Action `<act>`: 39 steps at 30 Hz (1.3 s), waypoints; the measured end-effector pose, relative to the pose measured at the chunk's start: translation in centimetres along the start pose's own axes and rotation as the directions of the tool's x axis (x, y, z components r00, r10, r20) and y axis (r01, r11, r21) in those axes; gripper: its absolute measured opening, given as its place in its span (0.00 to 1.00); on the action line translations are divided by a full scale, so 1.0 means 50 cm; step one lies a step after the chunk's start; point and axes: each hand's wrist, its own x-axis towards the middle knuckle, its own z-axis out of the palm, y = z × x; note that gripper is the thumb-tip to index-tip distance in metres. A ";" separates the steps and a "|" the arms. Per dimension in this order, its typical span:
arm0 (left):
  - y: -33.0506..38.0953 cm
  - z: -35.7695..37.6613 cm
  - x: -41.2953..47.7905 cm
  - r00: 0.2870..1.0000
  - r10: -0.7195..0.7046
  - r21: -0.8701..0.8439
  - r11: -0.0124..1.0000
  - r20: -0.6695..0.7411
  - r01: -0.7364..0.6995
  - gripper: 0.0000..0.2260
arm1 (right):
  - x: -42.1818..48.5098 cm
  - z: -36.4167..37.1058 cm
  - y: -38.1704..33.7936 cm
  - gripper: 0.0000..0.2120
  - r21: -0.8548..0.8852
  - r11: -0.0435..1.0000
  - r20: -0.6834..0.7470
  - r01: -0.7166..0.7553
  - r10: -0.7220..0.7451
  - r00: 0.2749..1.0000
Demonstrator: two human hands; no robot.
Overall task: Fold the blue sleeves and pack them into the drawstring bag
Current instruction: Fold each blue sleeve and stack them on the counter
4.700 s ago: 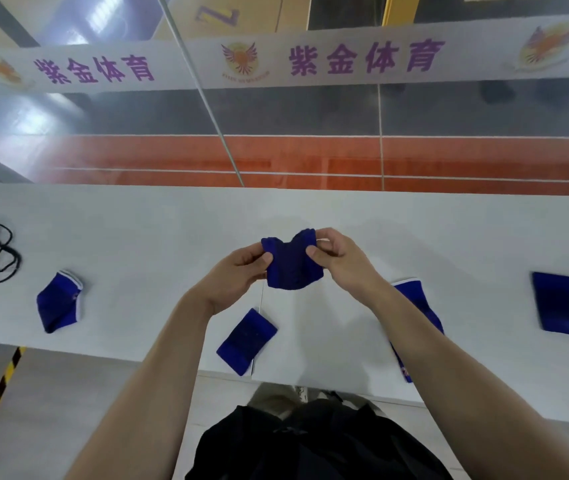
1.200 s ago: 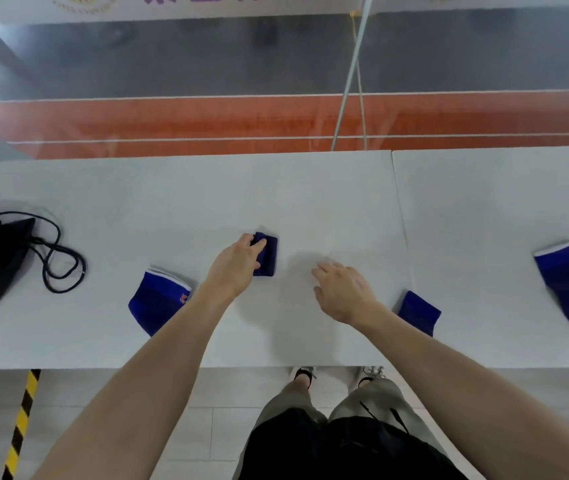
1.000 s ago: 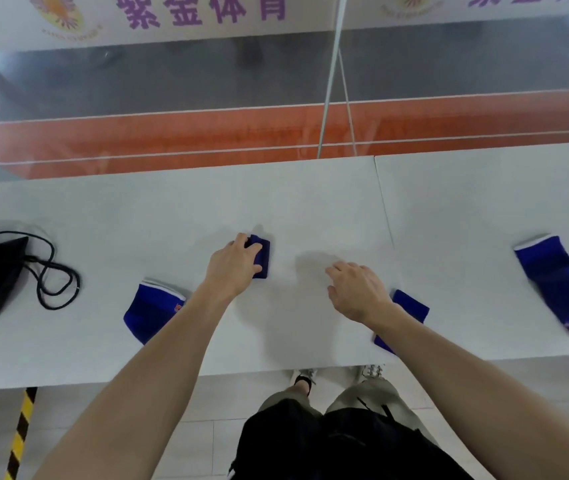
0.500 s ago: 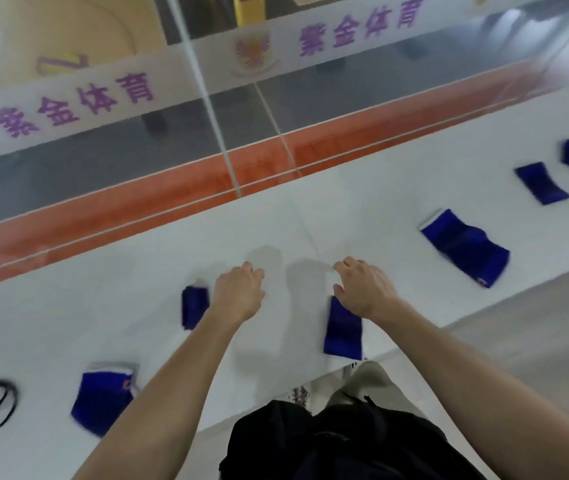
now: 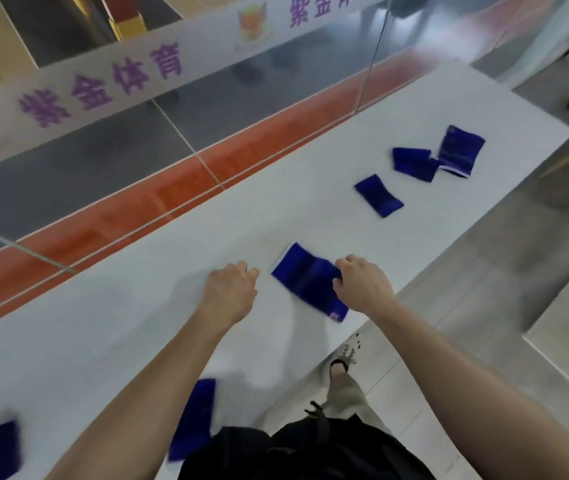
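Blue sleeve [image 5: 305, 277], right hand [image 5: 362, 289] gripping edge

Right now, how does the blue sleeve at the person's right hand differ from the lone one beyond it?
The near sleeve looks larger, with a pale edge and a tag; the far sleeve looks smaller and plain. The right hand grips the near sleeve; the far sleeve lies untouched. Both are blue.
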 end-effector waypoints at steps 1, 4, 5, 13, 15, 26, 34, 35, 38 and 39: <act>0.026 -0.011 0.032 1.000 -0.019 -0.011 1.000 0.000 0.019 0.15 | 0.032 -0.014 0.041 0.15 0.005 1.000 0.009 -0.006 0.006 1.000; 0.095 -0.049 0.112 0.997 -0.078 -0.066 0.995 0.012 0.078 0.14 | 0.124 -0.052 0.153 0.16 0.012 1.000 0.030 -0.015 0.015 0.999; 0.115 -0.062 0.132 0.995 -0.098 -0.083 0.992 0.018 0.099 0.13 | 0.149 -0.061 0.185 0.16 0.003 1.000 0.042 -0.017 0.017 0.999; 0.215 -0.132 0.237 0.981 -0.189 -0.139 0.971 0.038 0.193 0.14 | 0.294 -0.084 0.359 0.07 0.054 0.993 0.030 -0.104 0.103 0.994; 0.228 -0.132 0.254 0.979 -0.200 -0.117 0.972 0.036 0.203 0.15 | 0.321 -0.081 0.388 0.08 0.116 0.982 0.008 -0.147 0.147 0.989; 0.332 -0.068 0.287 0.939 -0.313 -0.169 0.927 0.143 0.335 0.15 | 0.462 -0.040 0.448 0.28 0.223 0.959 0.131 -0.176 0.149 0.980; 0.331 -0.024 0.173 0.807 -0.539 -0.306 0.747 0.242 0.591 0.14 | 0.460 -0.085 0.298 0.08 0.328 0.901 -0.014 0.283 -0.294 0.956; 0.325 -0.021 0.152 0.780 -0.575 -0.320 0.712 0.246 0.626 0.14 | 0.449 -0.092 0.259 0.06 0.344 0.866 -0.049 0.364 -0.370 0.928; 0.303 -0.012 0.091 0.681 -0.693 -0.364 0.587 0.235 0.723 0.13 | 0.401 -0.117 0.137 0.07 0.364 0.741 -0.091 0.564 -0.575 0.813; 0.297 -0.006 0.065 0.641 -0.728 -0.378 0.538 0.242 0.753 0.12 | 0.383 -0.120 0.100 0.07 0.366 0.694 -0.085 0.619 -0.638 0.766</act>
